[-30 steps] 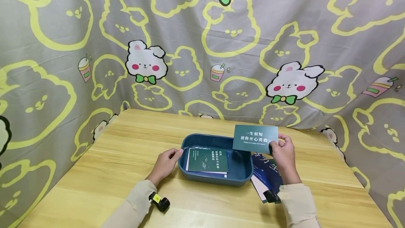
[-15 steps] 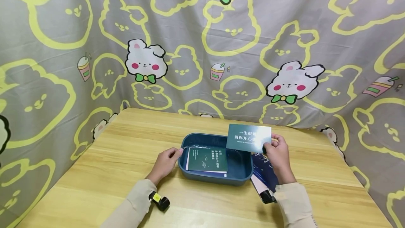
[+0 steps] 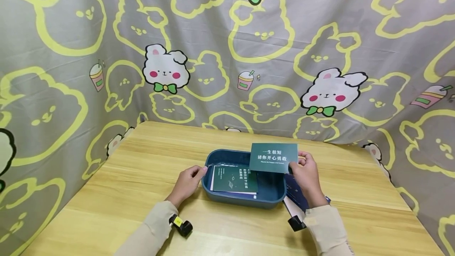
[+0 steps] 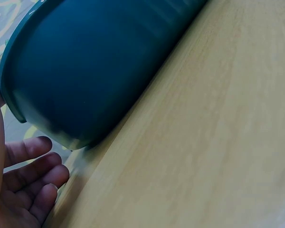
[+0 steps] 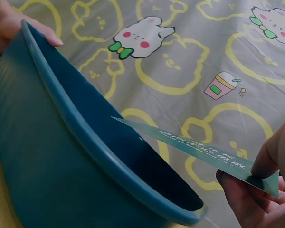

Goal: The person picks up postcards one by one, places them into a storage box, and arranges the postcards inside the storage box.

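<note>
My left hand [image 3: 187, 181] is at the left end of a dark blue-green plastic bin [image 3: 245, 201], its thumb hooked over the rim. In the left wrist view, curled fingers [image 4: 31, 168] show below the bin's outer wall. My right hand [image 3: 306, 173] pinches a green card [image 3: 273, 165] with white lettering by its right end, thumb on the printed face. In the right wrist view, the card [image 5: 190, 148] slants over the bin's rim, its far corner above the opening. Inside the bin's left part lie several stacked cards [image 3: 231, 183], a green one with a planet drawing on top.
Dark blue and pale cards [image 3: 296, 200] lie on the wooden table [image 3: 234, 236] right of the bin, partly hidden by my right forearm. A patterned grey curtain [image 3: 213, 23] hangs behind and along both sides. Black wrist devices [image 3: 183, 226] sit on both sleeves.
My right hand has moved left with the green card, carrying it further over the bin's right part. The left hand stays at the rim and the bin stays put.
</note>
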